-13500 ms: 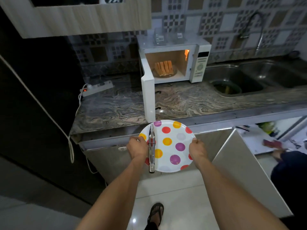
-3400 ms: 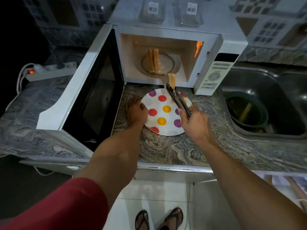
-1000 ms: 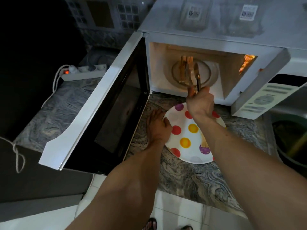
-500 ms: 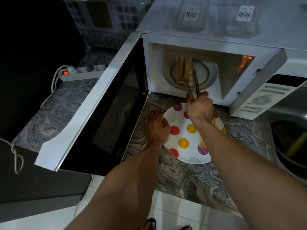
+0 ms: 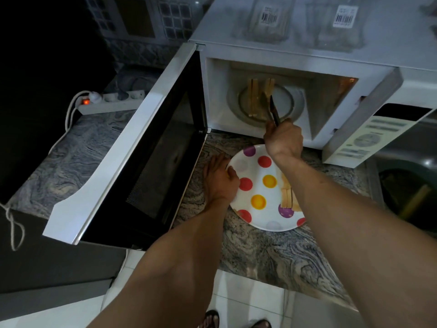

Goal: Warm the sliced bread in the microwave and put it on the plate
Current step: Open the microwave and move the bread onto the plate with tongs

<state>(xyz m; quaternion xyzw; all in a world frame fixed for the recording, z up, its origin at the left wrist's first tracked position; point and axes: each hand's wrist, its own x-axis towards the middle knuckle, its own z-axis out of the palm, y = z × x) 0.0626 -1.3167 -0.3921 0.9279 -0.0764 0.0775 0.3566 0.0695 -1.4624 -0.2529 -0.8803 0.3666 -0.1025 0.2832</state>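
Observation:
The white microwave (image 5: 295, 50) stands on the counter with its door (image 5: 132, 147) swung wide to the left. Bread slices (image 5: 257, 98) stand upright on the glass turntable (image 5: 283, 102) inside. My right hand (image 5: 283, 138) grips metal tongs (image 5: 274, 112) whose tips reach in against the right-hand slices. A polka-dot plate (image 5: 257, 185) lies on the counter in front of the oven; some bread slices (image 5: 287, 197) lie on its right side, partly hidden by my right forearm. My left hand (image 5: 220, 181) rests on the plate's left rim.
A power strip (image 5: 111, 102) with a lit red switch lies at the back left of the marble counter (image 5: 272, 252). The sink (image 5: 411, 185) with a green bowl is at right. Two clear containers (image 5: 267, 17) sit on top of the microwave. My sandalled feet show below.
Over the last second my right hand stayed at the oven mouth; the tongs tilted slightly and their tips sit lower against the slices. Earlier, one slice was carried onto the plate.

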